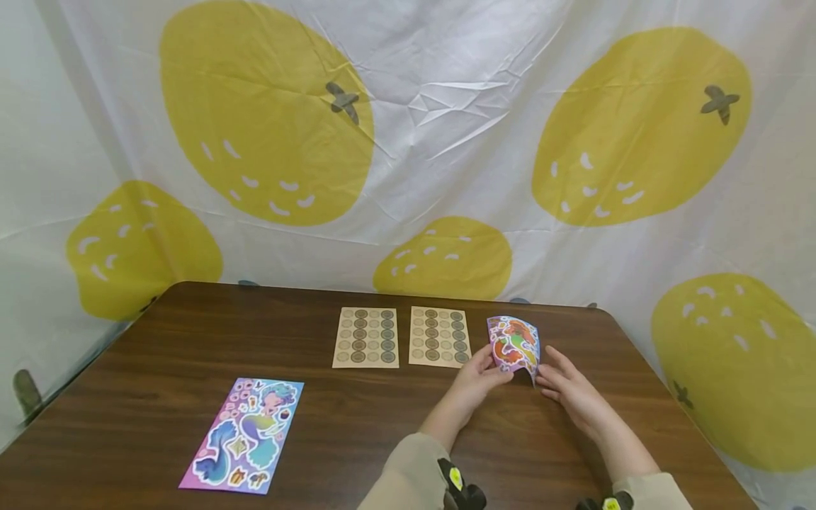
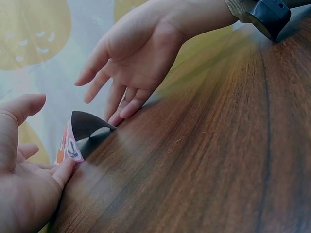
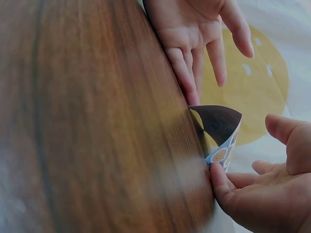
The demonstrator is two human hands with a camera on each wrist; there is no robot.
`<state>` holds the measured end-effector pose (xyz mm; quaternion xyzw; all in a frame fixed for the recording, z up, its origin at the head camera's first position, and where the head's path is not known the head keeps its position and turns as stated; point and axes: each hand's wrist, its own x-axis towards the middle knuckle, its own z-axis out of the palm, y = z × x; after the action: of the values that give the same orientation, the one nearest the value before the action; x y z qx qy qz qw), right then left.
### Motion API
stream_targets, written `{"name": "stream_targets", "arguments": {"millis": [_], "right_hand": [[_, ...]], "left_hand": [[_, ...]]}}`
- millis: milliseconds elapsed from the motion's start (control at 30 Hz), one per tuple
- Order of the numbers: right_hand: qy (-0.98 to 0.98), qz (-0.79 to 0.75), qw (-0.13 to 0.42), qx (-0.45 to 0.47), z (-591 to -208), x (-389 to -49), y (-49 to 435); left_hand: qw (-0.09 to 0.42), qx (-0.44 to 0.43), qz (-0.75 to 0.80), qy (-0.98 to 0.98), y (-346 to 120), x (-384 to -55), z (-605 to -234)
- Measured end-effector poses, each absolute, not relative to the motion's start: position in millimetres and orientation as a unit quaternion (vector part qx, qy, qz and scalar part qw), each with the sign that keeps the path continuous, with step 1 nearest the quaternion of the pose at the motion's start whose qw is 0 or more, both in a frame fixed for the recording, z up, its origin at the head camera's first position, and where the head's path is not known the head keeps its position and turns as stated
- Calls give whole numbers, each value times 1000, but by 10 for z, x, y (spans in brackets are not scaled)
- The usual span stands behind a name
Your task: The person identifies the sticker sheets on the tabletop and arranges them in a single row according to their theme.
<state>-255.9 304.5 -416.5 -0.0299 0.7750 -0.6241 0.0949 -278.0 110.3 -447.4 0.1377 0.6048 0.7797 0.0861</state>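
Observation:
A mermaid sticker sheet with red and green figures stands bowed upward at the table's right side. My left hand touches its left edge, thumb held away from the sheet in the left wrist view. Against the opposite edge rest the extended fingertips of my right hand. From the right wrist view, the sheet's dark underside shows as an arch between the two hands. Neither hand has its fingers curled round the sheet.
Two beige sheets of round stickers lie side by side at the back, a left one and a right one. A blue-purple mermaid sticker sheet lies flat at the front left. Behind the brown table hangs a lemon-print curtain.

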Motion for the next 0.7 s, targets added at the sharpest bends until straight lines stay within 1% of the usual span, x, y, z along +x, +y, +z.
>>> {"name": "stream_targets", "arguments": {"millis": [167, 433, 533, 700], "right_hand": [[777, -622, 97, -13, -4156, -2560, 3023], [768, -634, 83, 16, -4171, -2576, 3033], [767, -637, 76, 22, -4178, -2572, 3043], [769, -635, 62, 32, -4181, -2558, 3037]], "left_hand": [[95, 142, 782, 600, 1109, -2786, -4474], [101, 115, 777, 610, 1115, -2777, -4467], [83, 95, 762, 635, 1132, -2774, -4473], [34, 83, 729, 679, 1172, -2763, -4484]]}}
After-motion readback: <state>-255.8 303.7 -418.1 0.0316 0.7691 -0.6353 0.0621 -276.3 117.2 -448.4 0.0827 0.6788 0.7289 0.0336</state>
